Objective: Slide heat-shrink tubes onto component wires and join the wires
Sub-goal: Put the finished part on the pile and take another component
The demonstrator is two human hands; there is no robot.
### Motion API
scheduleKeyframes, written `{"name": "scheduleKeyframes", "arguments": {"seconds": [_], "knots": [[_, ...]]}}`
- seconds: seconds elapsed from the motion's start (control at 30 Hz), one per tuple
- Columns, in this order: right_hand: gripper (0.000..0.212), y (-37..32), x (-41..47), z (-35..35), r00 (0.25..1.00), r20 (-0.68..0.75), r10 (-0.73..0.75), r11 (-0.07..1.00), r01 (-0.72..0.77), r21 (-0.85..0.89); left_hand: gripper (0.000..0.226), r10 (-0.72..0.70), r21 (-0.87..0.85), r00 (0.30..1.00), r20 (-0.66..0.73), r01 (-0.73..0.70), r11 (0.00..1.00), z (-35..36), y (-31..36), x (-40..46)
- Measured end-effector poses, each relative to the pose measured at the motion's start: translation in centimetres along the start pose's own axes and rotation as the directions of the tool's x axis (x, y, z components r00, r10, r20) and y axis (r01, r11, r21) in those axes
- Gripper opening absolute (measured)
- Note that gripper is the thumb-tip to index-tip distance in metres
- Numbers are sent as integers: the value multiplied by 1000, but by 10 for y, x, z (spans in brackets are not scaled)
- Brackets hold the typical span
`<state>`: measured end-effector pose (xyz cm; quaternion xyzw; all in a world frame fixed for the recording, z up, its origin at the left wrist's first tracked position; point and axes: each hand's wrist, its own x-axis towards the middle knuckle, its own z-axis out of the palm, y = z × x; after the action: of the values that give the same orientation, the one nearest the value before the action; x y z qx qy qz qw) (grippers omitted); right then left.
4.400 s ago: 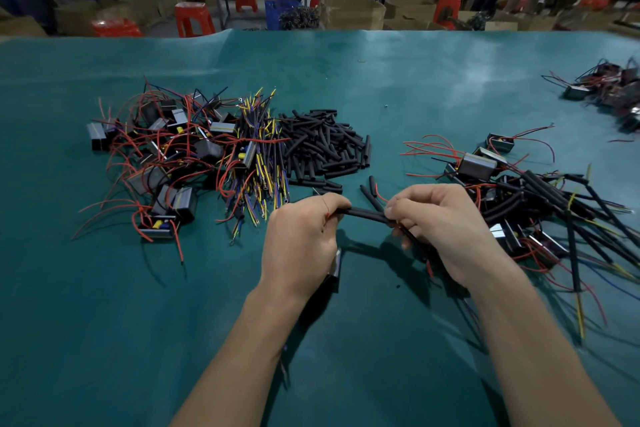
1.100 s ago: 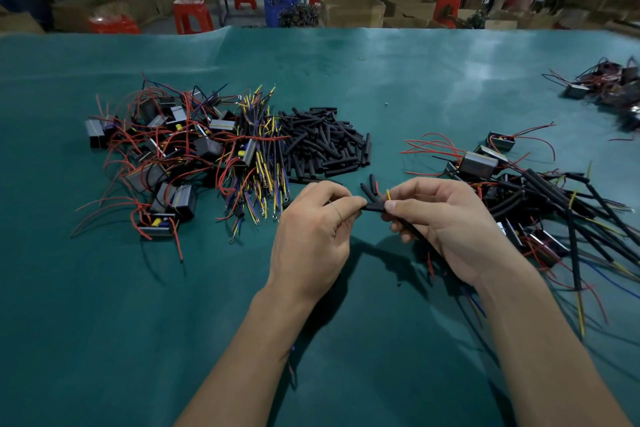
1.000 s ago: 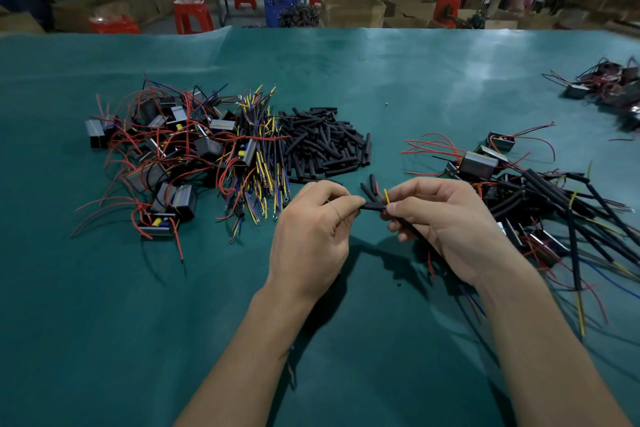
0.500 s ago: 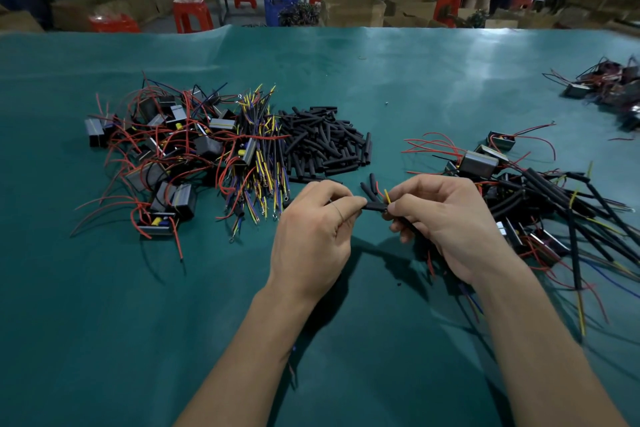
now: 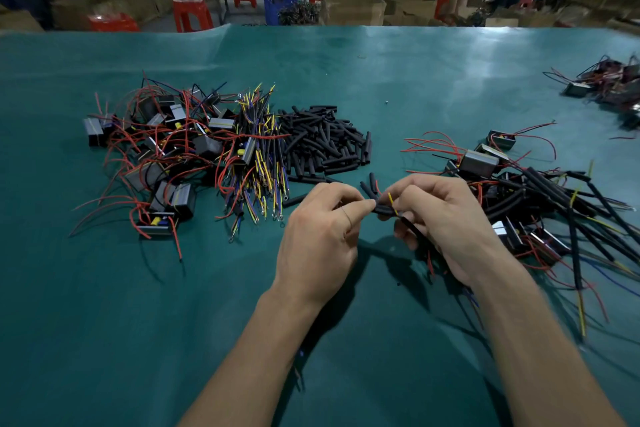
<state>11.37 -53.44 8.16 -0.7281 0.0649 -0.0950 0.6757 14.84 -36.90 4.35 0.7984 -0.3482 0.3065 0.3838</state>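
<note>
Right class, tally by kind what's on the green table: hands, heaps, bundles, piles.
Left hand and right hand: 2
Heaps of black boxy wired components: 3
Bundle of yellow-and-blue wires: 1
Pile of short black heat-shrink tubes: 1
Total: 7

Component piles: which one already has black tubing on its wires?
The right pile, beside the right hand: long black sleeves cover its leads. The left pile shows bare red wires only.

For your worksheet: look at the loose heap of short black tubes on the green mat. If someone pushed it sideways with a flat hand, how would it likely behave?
The heap of black tubes would probably scatter, since the pieces lie loose and crisscrossed. Being round, some may roll across the smooth green mat. They look light, so little force seems needed.
</note>
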Motion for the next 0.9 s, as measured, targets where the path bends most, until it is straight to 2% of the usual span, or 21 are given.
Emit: {"name": "scheduleKeyframes", "arguments": {"seconds": [0.13, 0.3, 0.43, 0.6, 0.7, 0.77, 0.9], "knots": [[13, 1, -1, -3, 998, 54, -26, 999, 27, -30, 33, -7, 7, 1000, 11, 7, 1000, 0, 4, 0], [15, 3, 0, -6, 997, 58, -45, 999, 44, 5, 30, -198, 56, 979, 38, 196, 979, -5, -4, -1], [14, 4, 0, -8, 998, 55, -34, 999, 35, -13, 22, -260, 29, 965, 37, 259, 965, -6, -7, -1], [10, -7, -8, -12, 998, 52, -26, 997, 29, -68, 42, -257, -27, 966, 4, 257, 966, -10, -4, 0], [10, -29, -15, -13, 994, 48, -96, 986, 102, -130, 49, -324, -165, 946, -17, 317, 934, -6, 1, 0], [9, -52, -18, -21, 984, 59, -171, 966, 179, -185, 50, -369, -210, 928, 50, 371, 904, -2, 5, -1], [8, -114, -21, -49, 929, 47, -367, 890, 366, -271, 69, -338, -189, 922, 190, 373, 909, -1, 5, -4]]}}
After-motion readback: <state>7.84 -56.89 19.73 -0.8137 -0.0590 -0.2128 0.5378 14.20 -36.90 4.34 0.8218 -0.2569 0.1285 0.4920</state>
